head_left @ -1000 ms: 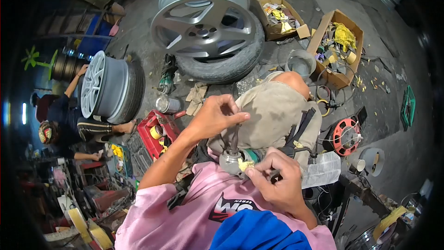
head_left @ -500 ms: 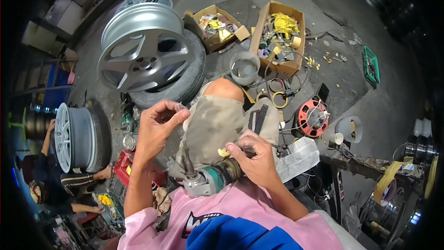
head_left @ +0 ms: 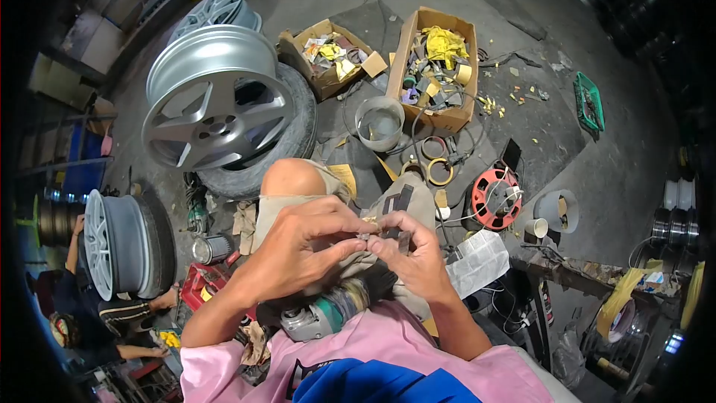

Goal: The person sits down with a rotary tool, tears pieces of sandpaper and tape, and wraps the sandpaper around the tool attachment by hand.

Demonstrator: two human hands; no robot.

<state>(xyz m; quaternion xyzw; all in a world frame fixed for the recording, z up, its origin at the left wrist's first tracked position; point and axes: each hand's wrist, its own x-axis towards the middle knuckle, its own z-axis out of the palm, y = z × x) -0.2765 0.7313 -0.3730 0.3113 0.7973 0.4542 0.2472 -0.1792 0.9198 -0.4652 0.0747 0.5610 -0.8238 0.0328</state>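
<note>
Hands meet above the lap: the left hand [head_left: 317, 245] narrows its thumb and forefinger to a pinch, its grip unclear, while the right hand [head_left: 414, 257] curls around a narrow dark-grey flat piece [head_left: 403, 242]. One small crumpled pale-yellow scrap [head_left: 371, 219] sits between their fingertips; which hand holds it cannot be told. A teal-and-silver angle grinder [head_left: 317, 319] lies just below, beside the pink cloth shirt [head_left: 373, 343]. Farther forward stands an open brown cardboard box [head_left: 440, 120].
</note>
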